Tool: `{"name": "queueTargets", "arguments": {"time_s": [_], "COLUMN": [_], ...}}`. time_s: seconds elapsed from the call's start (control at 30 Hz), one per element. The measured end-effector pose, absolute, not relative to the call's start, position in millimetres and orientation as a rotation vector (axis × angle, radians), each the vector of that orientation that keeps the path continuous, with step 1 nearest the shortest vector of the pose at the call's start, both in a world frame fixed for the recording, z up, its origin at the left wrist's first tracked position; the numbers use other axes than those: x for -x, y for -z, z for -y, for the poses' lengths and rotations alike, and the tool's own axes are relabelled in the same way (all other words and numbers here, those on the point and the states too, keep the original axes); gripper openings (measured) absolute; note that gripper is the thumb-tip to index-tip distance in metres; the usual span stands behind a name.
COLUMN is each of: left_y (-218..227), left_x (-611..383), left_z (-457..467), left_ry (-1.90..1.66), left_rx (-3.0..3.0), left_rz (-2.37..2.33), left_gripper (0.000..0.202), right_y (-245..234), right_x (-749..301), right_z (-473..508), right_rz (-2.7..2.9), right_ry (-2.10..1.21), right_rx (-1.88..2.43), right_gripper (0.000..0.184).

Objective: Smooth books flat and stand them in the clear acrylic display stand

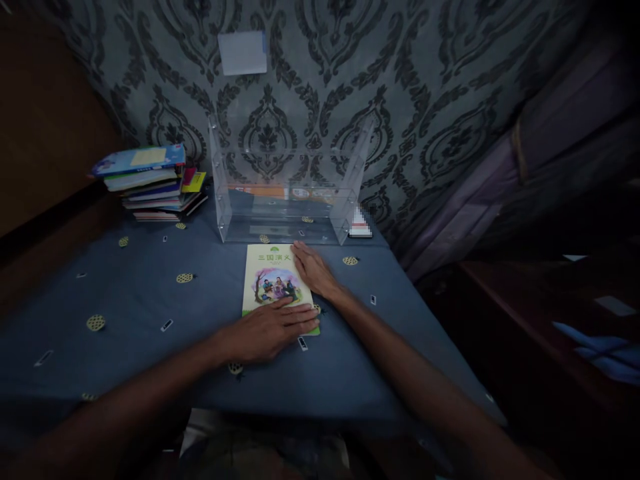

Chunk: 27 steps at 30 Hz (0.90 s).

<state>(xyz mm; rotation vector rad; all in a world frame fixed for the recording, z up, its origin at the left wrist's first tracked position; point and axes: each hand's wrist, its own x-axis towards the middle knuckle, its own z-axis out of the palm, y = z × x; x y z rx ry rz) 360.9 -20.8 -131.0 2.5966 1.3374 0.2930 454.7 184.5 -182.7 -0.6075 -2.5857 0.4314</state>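
Two hands of mine are at one paperback titled 三国演义 [270,283], which lies face up and flat on the bench, its title at the far end. My left grip [267,330] is spread flat over the lower part of the cover, fingers pointing right and pressed around nothing. My right grip [313,270] is loose too, its straight fingers laid along the upper right edge of the book, the tips at the corner. A painted scene of figures under a pink tree shows between my hands, with the green border partly under my left palm.

Just beyond the book's top edge stands a clear stepped acrylic rack [223,213]; something orange [270,192] shows through it, too dim to name. A small white object [359,223], blurred out, sits by the rack's right foot. To the rack's left, near the back, rises an uneven stack of books [150,173], a blue cover on top. The bench [140,293] wears a blue-grey cloth printed with pineapples. Behind everything is damask-patterned wallpaper [310,73], bearing a pale rectangular panel [243,53]; a tied purple curtain [480,167] hangs at the right.
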Motion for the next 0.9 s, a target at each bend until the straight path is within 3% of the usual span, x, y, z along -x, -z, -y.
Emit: {"name": "queueTargets", "arguments": {"time_s": [0.27,0.53,0.7,0.8,0.9], "left_y": [134.5,135.9,146.4,167.4,186.2], "left_x": [-360.3,-356.9,-333.8,-312.2,-296.0], "left_z": [22.6,26.5,19.2,10.8,2.9], "left_ry": [-0.370,-0.805,-1.085,-1.013,-1.028], "left_rx": [-2.593,-2.520,-2.284,-1.977,-1.799], "left_rz": [-1.310,-1.298,-1.865,-2.356,-2.358], "left_gripper": [0.053,0.033,0.033,0.047,0.055], "right_y": [179.3,174.9,171.4,172.6,175.8], "right_x": [-476.9,-504.1,-515.6,-517.7,-518.8], "right_z": [-154.2,-121.5,-110.4,-110.2,-112.3], "right_rz": [2.685,2.718,2.703,2.669,2.606], "right_ry": [-0.352,-0.332,-0.382,-0.442,-0.547], "right_rx": [0.626,0.654,0.646,0.646,0.645], "right_gripper": [0.048,0.049,0.048,0.048,0.049]}}
